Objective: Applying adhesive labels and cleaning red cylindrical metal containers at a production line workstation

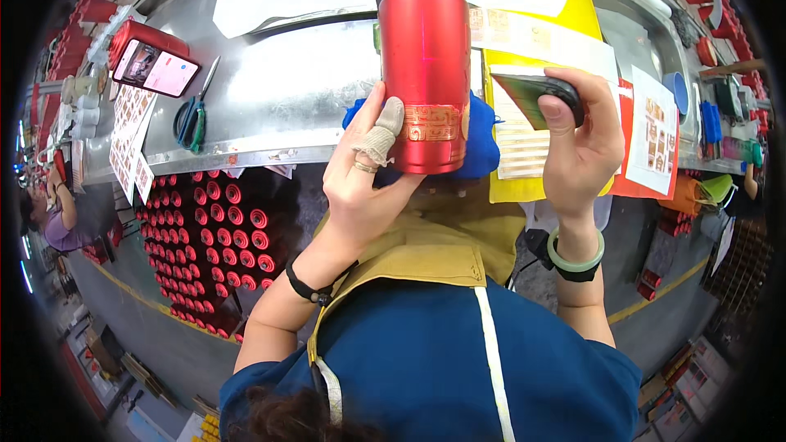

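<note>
A metallic red bottle lies lengthwise in front of me, its threaded neck toward a dark metal bracket at the far side. A gold patterned band runs around its lower part. My left hand grips the bottle's near left side, thumb at the base, with a pale fabric cover on one finger. Under the bottle is a bunched blue cloth. To the right, my right hand is closed on the rounded black handle of what looks like a flat scraper, held above white strips and apart from the bottle.
On the metal table, scissors and a phone leaning on a red container lie left. Patterned decal sheets sit right, near a yellow sheet. Many red cylinders stand below left. Another person is far left.
</note>
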Available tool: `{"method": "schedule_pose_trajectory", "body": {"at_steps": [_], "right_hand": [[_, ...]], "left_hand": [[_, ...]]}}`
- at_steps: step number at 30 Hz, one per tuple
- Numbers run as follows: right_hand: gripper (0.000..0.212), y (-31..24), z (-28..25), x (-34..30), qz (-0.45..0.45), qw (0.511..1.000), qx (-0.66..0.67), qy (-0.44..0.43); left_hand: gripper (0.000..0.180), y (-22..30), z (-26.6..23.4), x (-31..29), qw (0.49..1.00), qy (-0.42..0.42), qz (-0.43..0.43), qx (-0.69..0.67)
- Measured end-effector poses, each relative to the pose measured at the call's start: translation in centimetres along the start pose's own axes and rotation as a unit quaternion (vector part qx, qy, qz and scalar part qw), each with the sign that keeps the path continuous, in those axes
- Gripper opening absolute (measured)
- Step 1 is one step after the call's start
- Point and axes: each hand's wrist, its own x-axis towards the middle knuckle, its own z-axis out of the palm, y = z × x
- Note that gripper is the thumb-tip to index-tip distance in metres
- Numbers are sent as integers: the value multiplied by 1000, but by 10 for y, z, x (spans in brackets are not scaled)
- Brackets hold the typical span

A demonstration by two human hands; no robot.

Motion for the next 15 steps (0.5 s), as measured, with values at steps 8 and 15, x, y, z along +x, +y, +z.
{"method": "schedule_pose_trajectory", "body": {"at_steps": [8,15], "right_hand": [[29,-15,17,-20,-180,968,-117,-129],[31,-22,14,-1,-213,964,-90,-128]], "left_hand": [[70,-1,7,-10,998,26,-51,-17],[69,3,1,-3,999,16,-43,-5]]}}
